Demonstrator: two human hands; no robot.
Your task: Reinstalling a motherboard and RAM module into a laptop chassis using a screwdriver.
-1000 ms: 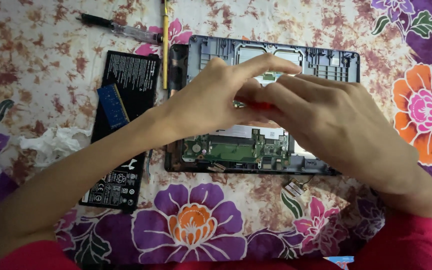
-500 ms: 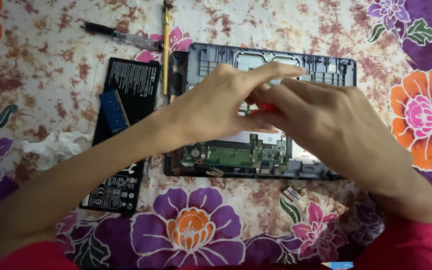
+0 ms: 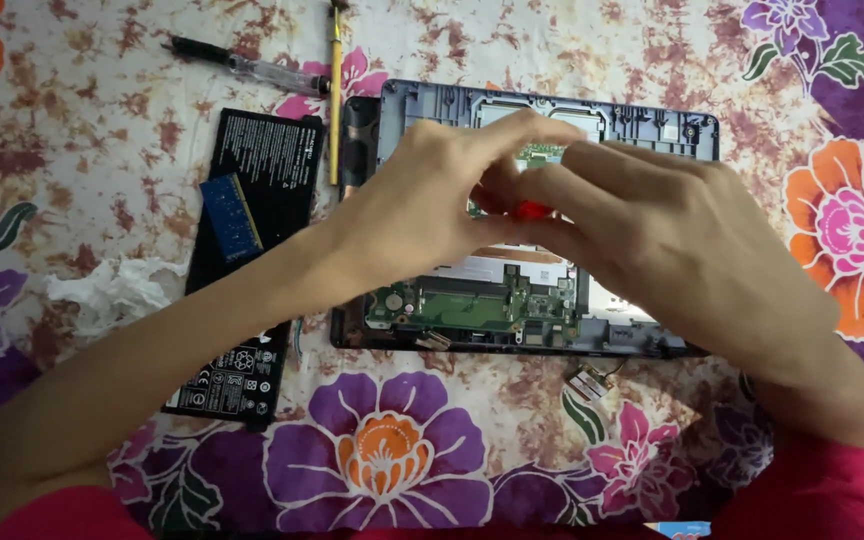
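The whole view is filled by a flowered cloth (image 3: 72,130), pale and mottled with rust-brown; large blooms are printed on it in orange, pink and purple; deep purple ground is seen along the cloth's right and lower edges; soft, even light is cast across it.

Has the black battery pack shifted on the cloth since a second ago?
No. The battery pack lies in the same spot beside the opened laptop, with the blue memory stick on top.

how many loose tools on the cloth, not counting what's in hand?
2. A black-handled screwdriver lies at top left, above the black battery pack. A thin yellow tool lies upright beside the opened laptop base. The hands may hide more.
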